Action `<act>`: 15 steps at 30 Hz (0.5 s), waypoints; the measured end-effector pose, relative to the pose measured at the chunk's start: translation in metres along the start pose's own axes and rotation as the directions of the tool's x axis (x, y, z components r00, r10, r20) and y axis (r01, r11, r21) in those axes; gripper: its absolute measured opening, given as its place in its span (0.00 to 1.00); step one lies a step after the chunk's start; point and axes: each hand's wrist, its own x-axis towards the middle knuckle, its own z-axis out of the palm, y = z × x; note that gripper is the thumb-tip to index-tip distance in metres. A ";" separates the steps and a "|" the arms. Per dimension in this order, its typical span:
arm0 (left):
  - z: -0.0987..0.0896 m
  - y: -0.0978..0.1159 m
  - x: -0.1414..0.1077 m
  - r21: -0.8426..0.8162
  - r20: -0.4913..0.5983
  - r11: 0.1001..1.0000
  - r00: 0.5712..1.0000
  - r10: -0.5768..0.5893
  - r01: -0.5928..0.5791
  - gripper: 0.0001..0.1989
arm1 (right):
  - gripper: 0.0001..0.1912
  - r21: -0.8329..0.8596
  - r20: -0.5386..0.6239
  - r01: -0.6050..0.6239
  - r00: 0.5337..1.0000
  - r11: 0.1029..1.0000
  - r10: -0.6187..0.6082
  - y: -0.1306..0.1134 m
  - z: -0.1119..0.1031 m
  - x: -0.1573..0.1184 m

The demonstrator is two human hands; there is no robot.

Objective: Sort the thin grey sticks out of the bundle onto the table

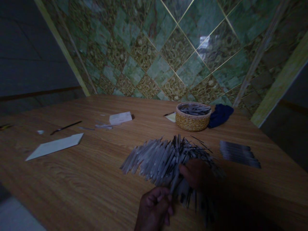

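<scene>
A large pile of thin dark sticks in clear plastic sleeves is spread on the table before me. At its near edge, my left hand has its fingers curled in a pinch, closed on the lower end of a sleeved stick. My right hand lies over the right part of the pile, thumb pointing left toward the same stick's upper end. Its fingers are dark and mostly hidden, so I cannot tell what they hold. Off to the right is a neat row of similar sleeved sticks.
A woven basket full of similar sticks stands behind the pile, beside a dark blue cloth. Farther left are a small white box, a pale flat sheet and a thin dark brush-like stick. A tiled wall rises behind.
</scene>
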 end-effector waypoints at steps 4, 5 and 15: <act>-0.001 -0.003 0.002 -0.068 0.063 0.997 0.998 -0.028 0.032 0.10 | 0.08 0.057 -0.028 0.048 0.999 0.997 -0.046 -0.003 0.001 -0.002; -0.001 -0.004 0.002 -0.098 0.074 0.995 0.997 -0.025 0.033 0.10 | 0.09 0.077 -0.039 0.046 0.998 0.996 -0.043 -0.003 0.000 -0.001; 0.005 -0.001 0.000 -0.254 0.098 0.961 0.985 0.142 -0.113 0.11 | 0.11 0.243 -0.136 0.080 0.990 0.967 -0.047 -0.011 -0.061 0.019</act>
